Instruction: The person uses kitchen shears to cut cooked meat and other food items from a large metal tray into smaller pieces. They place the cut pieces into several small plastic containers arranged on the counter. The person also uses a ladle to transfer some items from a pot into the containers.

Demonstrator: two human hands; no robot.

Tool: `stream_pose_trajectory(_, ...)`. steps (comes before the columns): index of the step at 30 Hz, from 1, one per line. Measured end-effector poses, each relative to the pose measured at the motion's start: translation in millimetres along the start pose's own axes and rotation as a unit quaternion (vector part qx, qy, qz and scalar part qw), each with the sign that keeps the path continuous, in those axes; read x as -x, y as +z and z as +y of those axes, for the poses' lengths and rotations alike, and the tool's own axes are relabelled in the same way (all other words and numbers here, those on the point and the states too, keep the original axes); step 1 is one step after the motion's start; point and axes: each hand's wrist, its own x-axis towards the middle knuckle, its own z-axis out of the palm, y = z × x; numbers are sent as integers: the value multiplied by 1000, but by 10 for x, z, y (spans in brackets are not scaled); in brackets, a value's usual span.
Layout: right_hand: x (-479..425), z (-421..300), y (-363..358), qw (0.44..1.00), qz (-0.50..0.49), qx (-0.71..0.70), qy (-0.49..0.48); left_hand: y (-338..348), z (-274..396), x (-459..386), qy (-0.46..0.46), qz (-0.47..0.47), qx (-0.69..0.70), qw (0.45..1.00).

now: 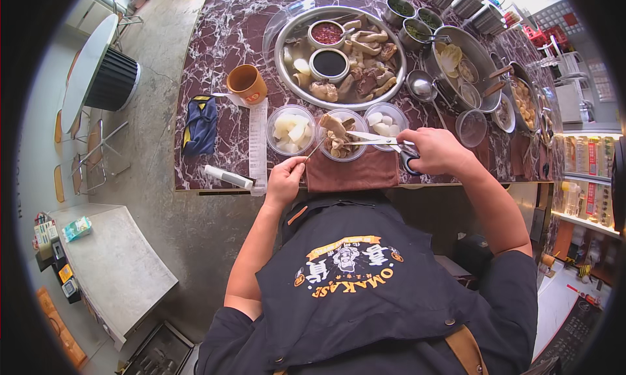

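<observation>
Between the finger and thumb of my left hand is a thin skewer, its far end reaching a piece of meat over the middle plastic bowl. My right hand grips black-handled scissors, blades apart, pointing left across that bowl. Cut pieces of meat or offal fill the middle bowl. To its left stands a clear bowl of white chunks; to its right, another bowl holds white rounded pieces. A folded brown cloth lies in front, at the table edge.
Beyond the bowls sits a large round metal pan of offal in broth with two sauce bowls. A ladle, a big pot and an empty plastic bowl stand right. An orange cup, paper strip, blue pouch and marker lie left.
</observation>
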Motion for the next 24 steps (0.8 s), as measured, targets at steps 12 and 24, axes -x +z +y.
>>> stream_pose_trajectory(12,170,-64,56,997,71,-29,1,-42,85,93,22,18,-108,994)
stream_pose_trajectory(24,88,104,306,990,100,-104,-2,38,326,122,16,-5,-178,984)
